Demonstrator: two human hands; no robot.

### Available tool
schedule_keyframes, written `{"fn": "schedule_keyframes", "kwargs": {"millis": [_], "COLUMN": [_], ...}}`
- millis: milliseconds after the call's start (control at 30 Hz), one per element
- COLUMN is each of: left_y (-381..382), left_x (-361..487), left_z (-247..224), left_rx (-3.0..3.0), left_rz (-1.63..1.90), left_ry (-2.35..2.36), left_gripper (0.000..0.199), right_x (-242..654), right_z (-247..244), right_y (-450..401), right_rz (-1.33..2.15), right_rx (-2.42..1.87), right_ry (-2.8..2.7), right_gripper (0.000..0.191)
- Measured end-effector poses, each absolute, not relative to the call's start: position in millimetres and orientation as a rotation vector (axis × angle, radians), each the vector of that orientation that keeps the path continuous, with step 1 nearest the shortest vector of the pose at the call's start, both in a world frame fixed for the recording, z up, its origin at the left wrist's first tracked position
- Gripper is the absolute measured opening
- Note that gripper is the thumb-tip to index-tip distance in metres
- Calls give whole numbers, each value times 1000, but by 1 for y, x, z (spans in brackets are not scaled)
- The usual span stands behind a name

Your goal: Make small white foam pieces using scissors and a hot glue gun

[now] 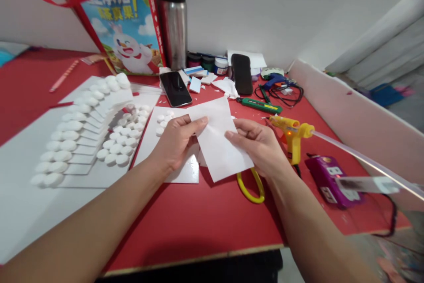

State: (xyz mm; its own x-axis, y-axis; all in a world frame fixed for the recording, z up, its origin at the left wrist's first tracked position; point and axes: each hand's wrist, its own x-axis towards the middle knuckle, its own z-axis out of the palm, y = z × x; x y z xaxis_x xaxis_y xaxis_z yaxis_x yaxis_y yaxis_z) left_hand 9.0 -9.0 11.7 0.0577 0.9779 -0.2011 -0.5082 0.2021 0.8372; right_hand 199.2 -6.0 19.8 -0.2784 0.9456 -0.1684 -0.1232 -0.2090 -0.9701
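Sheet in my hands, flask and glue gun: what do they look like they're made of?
Sheet: probably paper or thin card, smooth and mostly matt; it looks thin, with faint creasing.
Flask: likely stainless steel, shiny, given its silver-grey colour and bright vertical streaks.
Glue gun: seemingly moulded plastic, from its even yellow colour and rounded shape.

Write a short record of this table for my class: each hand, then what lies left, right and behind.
Left hand: pinching white paper at its left edge, thumb on top
Right hand: pinching its right edge, thumb on top
Left side: rows of white discs on white boards
Right side: yellow glue gun, purple box
Behind: silver flask, green cutter
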Motion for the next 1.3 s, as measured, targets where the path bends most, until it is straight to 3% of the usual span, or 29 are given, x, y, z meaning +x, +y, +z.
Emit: {"fn": "schedule_keyframes", "kwargs": {"millis": [167,433,833,1300], "left_y": [-2,-1,0,2], "left_x": [-2,-7,-9,-9], "left_z": [11,13,12,10], "left_rx": [808,1062,1015,965], "left_rz": [1289,1270,1322,1353], "left_ry": [940,955,870,898], "left_gripper": [14,16,10,12], "right_x": [203,202,199,198], "right_z": [23,22,29,24], "right_y": [-5,-4,-3,-9], "right_rz": [1580,1671,1590,1422], "right_rx": [-1136,-1077,-1147,-1146], "right_ry": [-1141,-1153,-1035,-1267], "right_gripper": [35,47,24,19]}}
